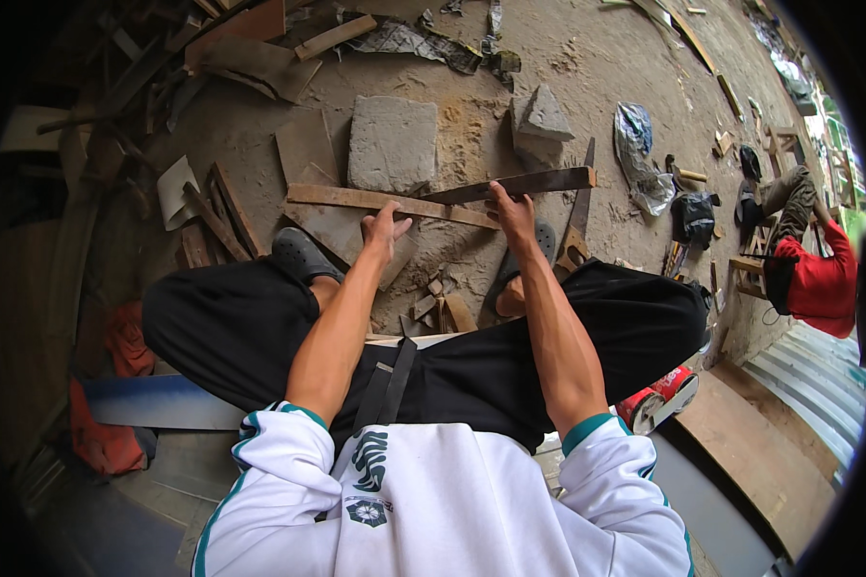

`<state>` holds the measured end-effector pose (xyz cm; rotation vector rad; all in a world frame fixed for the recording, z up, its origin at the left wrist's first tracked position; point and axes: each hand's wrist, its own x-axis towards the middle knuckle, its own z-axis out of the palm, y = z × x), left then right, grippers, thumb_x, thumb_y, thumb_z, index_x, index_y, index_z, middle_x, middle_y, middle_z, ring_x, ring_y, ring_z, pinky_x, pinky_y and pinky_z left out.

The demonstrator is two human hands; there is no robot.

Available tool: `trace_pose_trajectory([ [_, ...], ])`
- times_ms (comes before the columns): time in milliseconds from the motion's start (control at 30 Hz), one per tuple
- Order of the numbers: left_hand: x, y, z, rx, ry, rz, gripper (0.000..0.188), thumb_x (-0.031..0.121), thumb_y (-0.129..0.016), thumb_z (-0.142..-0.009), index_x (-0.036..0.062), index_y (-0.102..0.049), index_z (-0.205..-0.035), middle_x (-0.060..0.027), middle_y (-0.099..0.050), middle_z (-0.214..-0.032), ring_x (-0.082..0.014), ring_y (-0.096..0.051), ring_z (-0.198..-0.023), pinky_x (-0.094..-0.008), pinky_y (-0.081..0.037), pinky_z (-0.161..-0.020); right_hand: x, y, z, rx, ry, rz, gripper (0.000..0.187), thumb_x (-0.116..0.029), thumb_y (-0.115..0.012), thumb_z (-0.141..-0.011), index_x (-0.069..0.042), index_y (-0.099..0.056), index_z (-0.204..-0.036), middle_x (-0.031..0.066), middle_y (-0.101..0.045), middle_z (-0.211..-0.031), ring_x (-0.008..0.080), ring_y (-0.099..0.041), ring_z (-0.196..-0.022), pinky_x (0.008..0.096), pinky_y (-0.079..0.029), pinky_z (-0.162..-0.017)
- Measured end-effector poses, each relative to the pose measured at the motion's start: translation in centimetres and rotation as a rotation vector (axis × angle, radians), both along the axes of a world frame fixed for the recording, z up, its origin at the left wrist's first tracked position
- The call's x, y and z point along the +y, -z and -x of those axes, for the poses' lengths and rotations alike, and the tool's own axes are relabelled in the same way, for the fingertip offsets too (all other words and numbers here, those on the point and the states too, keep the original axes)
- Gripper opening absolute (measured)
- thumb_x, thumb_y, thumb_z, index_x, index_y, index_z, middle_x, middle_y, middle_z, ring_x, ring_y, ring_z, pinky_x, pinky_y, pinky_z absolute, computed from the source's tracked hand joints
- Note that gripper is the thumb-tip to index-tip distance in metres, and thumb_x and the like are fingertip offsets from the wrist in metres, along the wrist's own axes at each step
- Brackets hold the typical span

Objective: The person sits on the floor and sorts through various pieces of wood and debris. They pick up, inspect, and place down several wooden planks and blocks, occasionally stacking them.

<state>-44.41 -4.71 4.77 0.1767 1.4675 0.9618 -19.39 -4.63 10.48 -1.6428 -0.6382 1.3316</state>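
The largest thing before me is the dirt floor (pixel 587 82), sandy and trodden, grainy around the blocks. On it sits a squarish pale block (pixel 392 144), rough and pitted like concrete, its corners worn. To its right stands a smaller grey block (pixel 537 147) with a wedge-shaped lump (pixel 547 113) on top. A thin brown panel (pixel 303 144) lies flat to the left.

Between my feet and the pale block is the long brown strip (pixel 342 197), straight, narrow and wooden, its face scuffed and mottled. My left hand (pixel 383 231) grips it near the middle by the edge, some fingers spread off it. The dark strip (pixel 548 182), slimmer and almost black along its side, with a bare tan end, is in my right hand (pixel 515 213), pinched between thumb and fingers. It slants up to the right, its far end beside the brown strip; whether the two touch, I can't tell.

I'd judge the handling to be partway along: both pieces are up in my hands, but they remain separate, neither joined nor laid down. I can't make out any fresh cut on them. The handsaw (pixel 573 252), a tapering metal blade on a wooden handle, lies untouched to the right. Smallest are the chunky wooden offcuts (pixel 425 306) between my feet.
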Motion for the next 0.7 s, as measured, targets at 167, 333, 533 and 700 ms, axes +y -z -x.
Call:
trace_pose_trajectory([
  [167, -1.1, 0.8, -0.7, -0.044, 0.011, 0.028, 0.093, 0.028, -0.068, -0.079, -0.0186, -0.013, -0.137, -0.0347, -0.035, -0.138, -0.0365, -0.062, -0.107, -0.0479, -0.019, -0.113, -0.2, 0.0, -0.6, 0.038, 0.014, 0.087, 0.042, -0.039, -0.070, -0.083, -0.004, -0.061, -0.103, 0.0080, -0.064, -0.096, 0.0201, -0.064, -0.087, 0.0359, -0.052, -0.073],
  [333, -1.2, 0.4, -0.6, -0.022, 0.058, -0.019, 0.093, 0.028, -0.067, -0.082, -0.0169, -0.008, -0.139, -0.0352, -0.035, -0.137, -0.0366, -0.060, -0.110, -0.0482, -0.028, -0.109, -0.6, 0.0, -0.7, 0.009, 0.006, 0.063, 0.040, -0.039, -0.070, -0.083, -0.004, -0.062, -0.101, 0.0084, -0.065, -0.096, 0.0215, -0.065, -0.087, 0.0356, -0.052, -0.074],
  [533, -1.4, -0.5, -1.3, 0.111, 0.075, -0.074, 0.087, 0.027, -0.067, -0.085, -0.0197, -0.015, -0.137, -0.0354, -0.030, -0.140, -0.0375, -0.059, -0.110, -0.0354, -0.049, -0.094, -0.9, -0.6, -0.6, 0.010, -0.044, 0.083, 0.037, -0.037, -0.070, -0.083, -0.004, -0.063, -0.099, 0.0064, -0.066, -0.092, 0.0194, -0.064, -0.084, 0.0330, -0.051, -0.072],
  [700, -1.3, 0.5, -0.8, 0.043, 0.192, -0.178, 0.087, 0.032, -0.065, -0.088, -0.0179, -0.013, -0.136, -0.0282, -0.023, -0.140, -0.0367, -0.055, -0.116, -0.0423, -0.048, -0.094, -0.4, 0.2, -0.9, -0.024, -0.098, 0.100, 0.050, -0.042, -0.067, -0.085, -0.002, -0.060, -0.115, 0.0124, -0.065, -0.114, 0.0275, -0.063, -0.101, 0.0419, -0.051, -0.082],
])
